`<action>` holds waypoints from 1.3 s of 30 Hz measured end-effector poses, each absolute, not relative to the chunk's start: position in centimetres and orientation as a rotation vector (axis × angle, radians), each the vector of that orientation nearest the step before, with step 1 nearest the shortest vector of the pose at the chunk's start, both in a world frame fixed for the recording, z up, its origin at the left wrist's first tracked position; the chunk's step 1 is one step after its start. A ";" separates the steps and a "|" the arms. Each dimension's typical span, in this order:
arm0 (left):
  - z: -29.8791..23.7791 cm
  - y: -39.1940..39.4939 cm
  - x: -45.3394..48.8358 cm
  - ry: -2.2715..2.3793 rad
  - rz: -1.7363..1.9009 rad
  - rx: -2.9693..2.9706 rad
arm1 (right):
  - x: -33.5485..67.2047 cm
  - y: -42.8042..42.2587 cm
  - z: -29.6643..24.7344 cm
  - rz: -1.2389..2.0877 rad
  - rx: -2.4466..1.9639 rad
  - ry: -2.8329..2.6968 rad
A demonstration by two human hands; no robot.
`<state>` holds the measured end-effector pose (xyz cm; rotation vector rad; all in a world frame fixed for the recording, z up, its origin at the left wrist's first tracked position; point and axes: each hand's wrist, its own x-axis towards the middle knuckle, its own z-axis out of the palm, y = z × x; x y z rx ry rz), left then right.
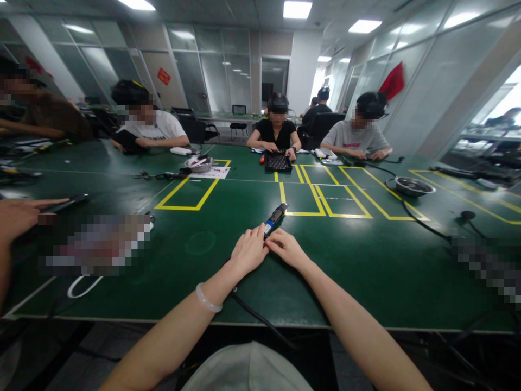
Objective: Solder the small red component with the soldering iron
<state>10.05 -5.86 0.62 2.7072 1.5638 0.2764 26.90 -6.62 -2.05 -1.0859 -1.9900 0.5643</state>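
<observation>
Ahead of me on the green table [228, 293] lies a slim black device [277, 215] with a blue and silver section, its far end pointing away to the right. My left hand [249, 251] is closed over its near part, palm down, a pale bracelet [208, 298] round the wrist. Touching the left fingertips, my right hand [287, 247] has its fingers pressed together beside the device's near end. Whatever those right fingers hold is hidden or too small to make out. A black cable [260, 317] emerges below my left wrist and runs to the table's front edge.
Yellow tape outlines [325, 201] mark the table. A metal bowl [414, 187] stands right, another bowl [199, 163] far left. Opposite, a person handles a black tray [278, 161]. Another person's hand [20, 217] is at the left edge, near a blurred-out flat item [101, 244].
</observation>
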 end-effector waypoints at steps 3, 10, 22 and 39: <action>0.9 -5.9 10.1 1.564 0.244 2.713 | 27.1 -6.7 -2.0 0.549 -1.103 -1.955; 0.3 -5.5 10.1 1.557 0.200 2.785 | 27.8 -6.2 -2.7 0.555 -1.138 -1.851; -0.1 -4.9 9.2 1.634 0.158 2.923 | 28.5 -5.8 -3.0 0.622 -1.201 -1.729; 0.3 2.7 -4.0 2.087 0.024 2.471 | 28.5 -6.0 -2.8 0.644 -1.257 -1.764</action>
